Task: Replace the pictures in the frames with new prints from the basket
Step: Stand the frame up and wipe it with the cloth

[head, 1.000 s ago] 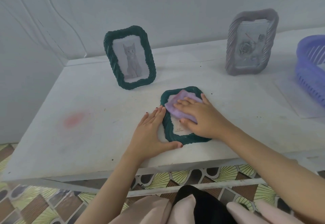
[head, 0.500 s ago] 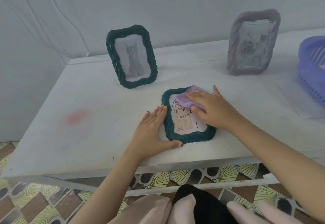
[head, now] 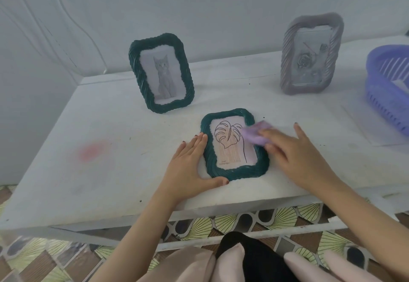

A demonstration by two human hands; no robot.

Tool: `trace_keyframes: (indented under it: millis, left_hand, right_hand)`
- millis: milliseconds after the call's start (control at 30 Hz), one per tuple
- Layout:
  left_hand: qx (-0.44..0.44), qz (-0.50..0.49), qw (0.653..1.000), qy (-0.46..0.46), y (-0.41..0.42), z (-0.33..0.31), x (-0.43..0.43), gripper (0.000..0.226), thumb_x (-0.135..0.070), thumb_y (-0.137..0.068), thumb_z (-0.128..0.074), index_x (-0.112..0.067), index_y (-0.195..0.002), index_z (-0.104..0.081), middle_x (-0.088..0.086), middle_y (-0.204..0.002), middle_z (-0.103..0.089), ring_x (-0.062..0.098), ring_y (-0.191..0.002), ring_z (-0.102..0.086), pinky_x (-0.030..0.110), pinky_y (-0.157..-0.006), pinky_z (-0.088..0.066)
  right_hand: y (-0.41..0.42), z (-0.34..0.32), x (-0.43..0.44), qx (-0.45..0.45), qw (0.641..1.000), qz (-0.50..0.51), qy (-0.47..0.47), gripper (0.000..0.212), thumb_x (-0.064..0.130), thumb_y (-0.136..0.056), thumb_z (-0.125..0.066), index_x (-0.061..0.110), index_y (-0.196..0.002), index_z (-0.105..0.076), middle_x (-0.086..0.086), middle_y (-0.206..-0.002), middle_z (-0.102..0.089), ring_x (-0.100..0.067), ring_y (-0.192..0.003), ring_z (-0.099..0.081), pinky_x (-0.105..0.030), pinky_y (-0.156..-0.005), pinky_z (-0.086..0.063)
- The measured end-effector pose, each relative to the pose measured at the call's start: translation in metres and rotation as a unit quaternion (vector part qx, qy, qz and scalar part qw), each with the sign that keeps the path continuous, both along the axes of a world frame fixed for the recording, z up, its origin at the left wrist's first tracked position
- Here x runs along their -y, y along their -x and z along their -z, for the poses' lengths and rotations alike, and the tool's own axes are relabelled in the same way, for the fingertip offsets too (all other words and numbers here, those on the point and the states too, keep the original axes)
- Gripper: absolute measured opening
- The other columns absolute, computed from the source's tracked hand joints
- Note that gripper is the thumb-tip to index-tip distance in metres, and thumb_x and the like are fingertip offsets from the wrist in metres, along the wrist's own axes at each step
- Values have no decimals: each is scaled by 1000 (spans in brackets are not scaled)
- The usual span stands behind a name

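Note:
A dark green frame [head: 234, 172] lies flat near the table's front edge, with a leaf line drawing [head: 230, 142] under its glass. My left hand [head: 190, 166] rests flat against the frame's left side, thumb along its bottom edge. My right hand [head: 296, 153] presses a purple cloth [head: 254, 134] on the frame's right edge; the hand is blurred. A second green frame [head: 161, 72] with a grey cat picture stands at the back left. At the back right stands a grey frame [head: 312, 56] showing a rose. The purple basket [head: 387, 87] sits at the far right, cut off by the view's edge.
The white table [head: 110, 171] has a faint red stain [head: 93, 151] on its left part and a wall right behind it. A pale sheet [head: 365, 126] lies under the basket. Patterned floor tiles and my lap show below the table's front edge.
My right hand has slid the purple cloth from the middle of the flat frame's glass to its right edge, uncovering the leaf drawing. My left hand has stayed in place.

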State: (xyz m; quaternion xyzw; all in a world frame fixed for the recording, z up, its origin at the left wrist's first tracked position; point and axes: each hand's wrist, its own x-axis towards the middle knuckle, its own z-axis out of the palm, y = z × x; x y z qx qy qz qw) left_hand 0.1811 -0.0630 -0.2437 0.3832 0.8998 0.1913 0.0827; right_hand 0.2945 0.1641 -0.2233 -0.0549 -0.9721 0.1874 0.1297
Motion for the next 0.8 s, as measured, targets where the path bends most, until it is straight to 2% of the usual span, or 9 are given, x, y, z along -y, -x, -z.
trace_keyframes:
  millis: [133,233,300,333,433,533,633,700,800]
  left_hand:
    - [1,0,1000,4,0,1,1,115,-85,-60,-39,-26,-148,5,-11,-156,3,4,-142,3,24,-115,9]
    - [-3,6,1000,4,2,3,2,115,-88,-59,-32,-26,-148,6,-11,-155,5,4,-142,4,25,-115,9]
    - [1,10,1000,3,2,3,1,114,-88,-60,-31,-26,-148,7,-11,-155,6,5,-143,5,25,-115,10]
    - [3,10,1000,0,1,3,1,113,-88,-60,-30,-26,-148,6,-11,-155,6,5,-143,4,26,-115,9]
    - [20,-6,999,-26,0,0,-1,103,-83,-67,-27,-25,-148,-1,-8,-156,1,7,-143,0,25,-115,7]
    - [51,-23,998,-32,1,-4,-5,81,-64,-85,-40,-26,-147,-6,-8,-156,-5,10,-144,-4,23,-114,7]
    - [83,-39,995,-35,3,-1,-6,80,-56,-84,-49,-29,-147,-7,-7,-156,-9,15,-144,-4,31,-117,3]
    - [126,-53,988,-69,7,3,-3,83,-58,-80,-55,-35,-146,-9,-8,-156,-15,21,-144,-7,39,-118,0]
    - [202,-63,968,-132,8,5,0,87,-54,-74,-62,-43,-143,-12,-18,-151,-22,20,-144,-10,47,-118,-7]
  right_hand:
    - [7,0,-22,-64,989,134,5,40,26,-97,-34,16,-134,-45,-4,-138,-49,-23,-128,-46,-45,-115,-7]
    - [11,6,-28,27,983,180,-13,43,31,-97,-29,14,-134,-43,-6,-138,-49,-24,-125,-48,-48,-115,-5]
    - [12,10,-25,101,978,169,-60,45,34,-96,-32,14,-135,-41,-8,-141,-45,-23,-131,-40,-49,-114,0]
    - [12,11,-21,103,979,155,-80,46,35,-95,-36,14,-136,-41,-8,-141,-45,-22,-133,-37,-49,-114,0]
    - [13,10,-3,25,990,120,-70,41,33,-92,-43,15,-128,-52,-6,-125,-60,-22,-122,-48,-49,-113,-6]
    - [20,12,13,12,992,115,-53,43,35,-91,-41,16,-129,-50,-4,-107,-67,-24,-114,-52,-50,-113,-10]
    - [25,12,26,-4,990,135,26,45,29,-93,-44,16,-135,-42,-2,-92,-67,-23,-103,-56,-45,-114,-12]
    - [27,9,30,-34,980,162,108,47,24,-90,-53,18,-135,-42,-2,-101,-68,-23,-106,-54,-40,-113,-17]
    - [28,1,31,-59,948,166,266,56,15,-83,-64,24,-134,-42,3,-116,-62,-17,-108,-55,-37,-95,-43]
